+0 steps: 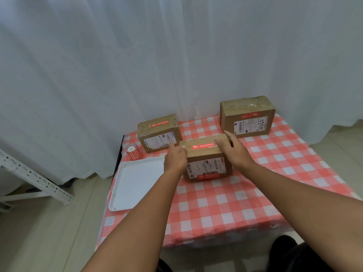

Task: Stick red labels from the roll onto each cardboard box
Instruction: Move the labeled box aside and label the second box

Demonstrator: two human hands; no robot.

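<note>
- The middle cardboard box (205,158) stood on the desk (225,203), which wore a red-and-white checked cloth.
- A red label (202,146) lay along the top of that box.
- The left hand (175,159) rested against the box's left top edge, fingers loosely extended, gripping nothing.
- The right hand (232,148) lay flat on the box's right top, fingers straight, pressing near the label's end.
- The label roll (133,152) lay left of the box, behind the white tray (135,183).
- The left rear box (159,133) and right rear box (247,116) stood behind the middle box, each bearing a red label.
</note>
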